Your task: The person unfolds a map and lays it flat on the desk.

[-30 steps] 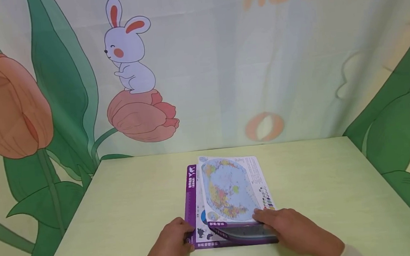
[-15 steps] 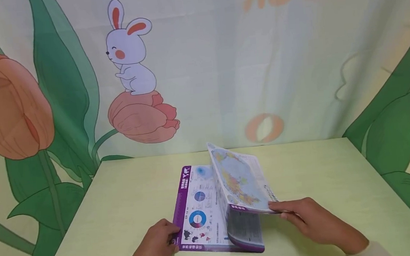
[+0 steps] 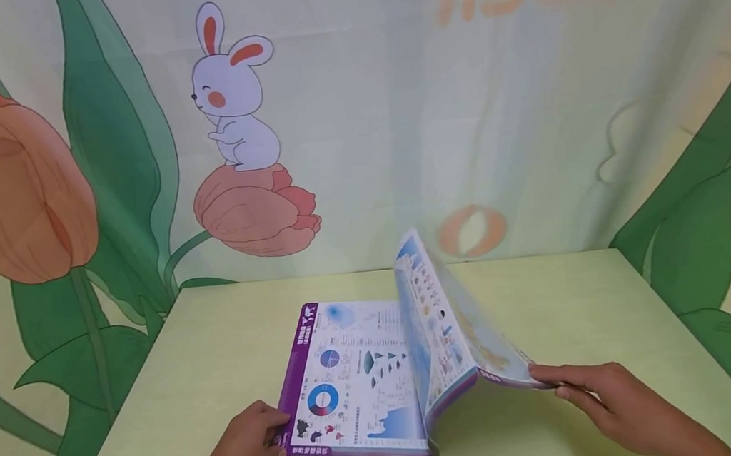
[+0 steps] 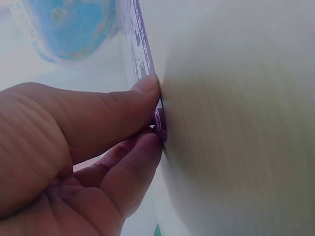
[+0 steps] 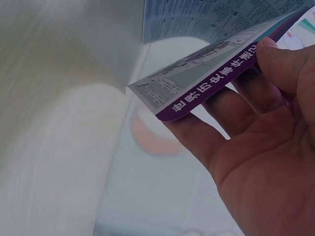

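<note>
A folding world map with purple borders stands half unfolded on the table. Its left panel, printed with charts and a blue ring, lies flat, while the panels to the right rise in a peaked fold. My left hand pinches the lower left edge between thumb and fingers; in the left wrist view the map's purple corner shows between the thumb and fingertips, close to the tabletop. With my right hand I grip the right end, thumb on top. Seen from the right wrist, the fingers lie under the purple border, and that panel is raised.
The pale yellow-green table extends on both sides of the map. Behind it hangs a cloth backdrop printed with a rabbit, tulips and leaves.
My right hand has moved right, drawing the upper panels up and open from the stacked fold. My left hand has shifted left with the map's left edge, uncovering more of the chart panel.
</note>
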Tool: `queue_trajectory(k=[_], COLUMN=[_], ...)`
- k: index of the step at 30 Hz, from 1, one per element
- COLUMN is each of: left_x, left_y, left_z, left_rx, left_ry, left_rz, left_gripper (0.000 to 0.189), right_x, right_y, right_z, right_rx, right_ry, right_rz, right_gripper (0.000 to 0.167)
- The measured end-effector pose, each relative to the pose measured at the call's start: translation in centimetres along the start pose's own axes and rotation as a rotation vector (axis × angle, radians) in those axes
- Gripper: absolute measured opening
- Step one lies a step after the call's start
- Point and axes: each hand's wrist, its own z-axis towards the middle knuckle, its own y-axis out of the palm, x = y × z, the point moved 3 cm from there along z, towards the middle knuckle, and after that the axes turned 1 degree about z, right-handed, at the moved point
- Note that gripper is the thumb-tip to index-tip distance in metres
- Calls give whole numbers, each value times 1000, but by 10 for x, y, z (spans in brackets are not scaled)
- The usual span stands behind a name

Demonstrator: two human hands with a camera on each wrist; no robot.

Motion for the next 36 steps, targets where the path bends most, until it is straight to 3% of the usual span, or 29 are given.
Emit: queue_trajectory(k=[10, 13, 17, 20, 25, 29, 36], left_x=[-35, -46, -59, -68, -81, -85, -82], left_y=[-13, -17, -22, -25, -29, -33, -38], left_z=[-12, -13, -14, -15, -14, -15, -14], left_rx=[12, 11, 21, 31, 39, 47, 53], left_ry=[-76, -83, -95, -96, -100, -85, -113], left_rz=[10, 16, 18, 17, 10, 32, 47], left_gripper=[45, 44, 45, 46, 47, 46, 46], right_x=[22, 32, 46, 57, 79, 89, 87], right_y=[-19, -20, -17, -12, 0, 9, 16], right_z=[-46, -57, -68, -77, -91, -93, -87], right_rx=[137, 117, -57, -190, -344, -421, -386], right_ry=[72, 174, 421, 553, 670, 675, 551], right_rz=[-192, -284, -361, -335, -234, -181, -326], right_gripper=[52, 47, 40, 38, 34, 37, 32])
